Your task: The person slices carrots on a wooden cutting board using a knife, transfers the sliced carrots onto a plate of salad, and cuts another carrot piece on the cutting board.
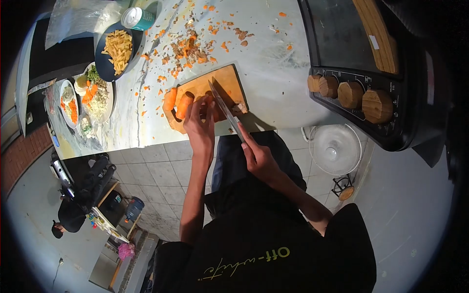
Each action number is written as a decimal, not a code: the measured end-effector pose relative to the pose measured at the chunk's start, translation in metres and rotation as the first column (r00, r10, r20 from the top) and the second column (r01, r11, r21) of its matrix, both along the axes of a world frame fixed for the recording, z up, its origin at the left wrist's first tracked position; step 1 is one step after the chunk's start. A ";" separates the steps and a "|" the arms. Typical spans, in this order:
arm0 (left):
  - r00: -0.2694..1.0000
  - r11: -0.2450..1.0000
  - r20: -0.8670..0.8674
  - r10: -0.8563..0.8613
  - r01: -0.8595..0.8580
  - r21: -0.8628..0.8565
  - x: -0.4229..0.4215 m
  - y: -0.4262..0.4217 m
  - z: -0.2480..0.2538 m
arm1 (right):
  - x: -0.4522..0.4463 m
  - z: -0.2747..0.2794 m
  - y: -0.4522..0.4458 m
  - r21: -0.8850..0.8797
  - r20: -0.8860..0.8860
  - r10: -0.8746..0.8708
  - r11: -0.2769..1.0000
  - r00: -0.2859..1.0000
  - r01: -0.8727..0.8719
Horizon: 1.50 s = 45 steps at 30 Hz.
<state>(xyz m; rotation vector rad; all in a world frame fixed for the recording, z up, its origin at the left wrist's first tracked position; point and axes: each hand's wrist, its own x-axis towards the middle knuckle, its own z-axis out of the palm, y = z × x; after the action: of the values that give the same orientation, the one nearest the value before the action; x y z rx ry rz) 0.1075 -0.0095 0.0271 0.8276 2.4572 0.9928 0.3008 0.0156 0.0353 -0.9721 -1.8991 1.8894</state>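
On the wooden cutting board (229, 80), which lies near the counter's edge, several peeled carrots sit toward the left side. One carrot (169, 99) lies at the board's left edge, and a second carrot (184, 104) is beside my left hand (199, 122). That hand's fingers are bent down around another carrot (210, 99), mostly hidden by them. My right hand (261, 158) grips a knife (223, 104) by its handle; the blade slants up and left over the board, just right of the held carrot. A small pale scrap (240, 108) lies at the board's right edge.
Carrot peelings (188, 51) are strewn across the marble counter (273, 93). At left stand a dark plate (103, 61) of cut fries, a plate of shredded vegetables (111, 100) and a lidded cup (138, 18). An oven (351, 88) with wooden knobs stands right. Another person (73, 215) is far behind.
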 end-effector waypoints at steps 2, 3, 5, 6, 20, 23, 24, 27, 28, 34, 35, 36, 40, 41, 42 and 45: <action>0.988 0.997 0.131 0.076 -0.080 0.023 -0.004 -0.002 0.000 | 0.000 0.001 0.000 -0.017 0.014 -0.009 1.000 1.000 0.009; 0.953 0.986 0.262 0.149 -0.164 0.039 -0.004 -0.001 0.001 | 0.001 0.002 0.000 -0.002 0.004 -0.022 1.000 1.000 0.022; 0.962 0.989 0.241 0.130 -0.144 0.040 -0.003 0.002 0.004 | 0.001 0.002 -0.001 0.013 -0.007 -0.032 0.999 0.999 0.032; 0.969 0.991 0.217 0.115 -0.126 0.039 -0.003 0.003 0.005 | 0.001 0.001 -0.002 -0.003 0.002 -0.021 1.000 1.000 0.021; 0.994 0.996 -0.072 -0.082 0.084 0.022 0.029 -0.018 -0.015 | 0.015 0.032 0.019 0.017 0.162 -0.014 1.000 0.987 0.011; 0.924 0.962 -0.273 -0.268 0.273 -0.020 0.035 -0.028 -0.013 | 0.020 0.025 0.016 0.095 0.113 -0.033 0.995 0.993 0.022; 0.925 0.962 -0.271 -0.265 0.271 -0.018 0.037 -0.032 -0.010 | 0.021 0.026 0.016 0.134 0.097 -0.042 0.991 0.994 0.029; 0.904 0.965 -0.357 -0.235 0.260 0.025 0.034 -0.037 -0.007 | 0.025 0.035 0.019 0.085 0.187 -0.011 0.996 0.982 -0.005; 0.915 0.981 -0.363 -0.177 0.195 0.013 0.031 -0.036 -0.009 | 0.026 0.035 0.019 0.087 0.189 -0.007 0.996 0.982 -0.010; 0.964 0.990 -0.225 -0.144 0.142 -0.024 0.013 -0.029 -0.013 | 0.026 0.031 0.023 0.077 0.265 0.012 0.996 0.964 -0.033; 0.986 0.995 -0.135 -0.101 0.099 -0.019 0.013 -0.027 -0.012 | 0.025 0.027 0.022 0.092 0.252 0.009 0.995 0.968 -0.033; 0.986 0.995 -0.136 -0.097 0.095 -0.017 0.014 -0.023 -0.009 | 0.023 0.025 0.021 0.107 0.238 0.007 0.994 0.971 -0.033; 1.000 0.996 0.026 0.014 -0.016 0.090 0.015 -0.016 -0.006 | 0.016 0.020 0.015 0.158 0.179 0.019 0.986 0.984 -0.048; 1.000 0.993 -0.004 0.017 -0.016 0.120 0.014 -0.016 -0.007 | 0.014 0.020 0.013 0.171 0.165 0.020 0.984 0.986 -0.048; 1.000 0.992 -0.002 0.013 -0.013 0.122 0.013 -0.016 -0.009 | 0.011 0.020 0.012 0.185 0.150 0.020 0.982 0.989 -0.048; 0.994 0.992 0.110 0.026 -0.039 0.120 0.009 -0.013 -0.010 | 0.006 0.017 0.001 0.024 0.206 0.031 0.999 0.978 -0.037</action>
<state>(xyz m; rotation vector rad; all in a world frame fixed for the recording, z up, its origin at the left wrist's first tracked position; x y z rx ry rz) 0.1164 -0.0228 0.0171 0.7523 2.3446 1.1775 0.3070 0.0166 0.0524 -1.1734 -2.0621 1.8384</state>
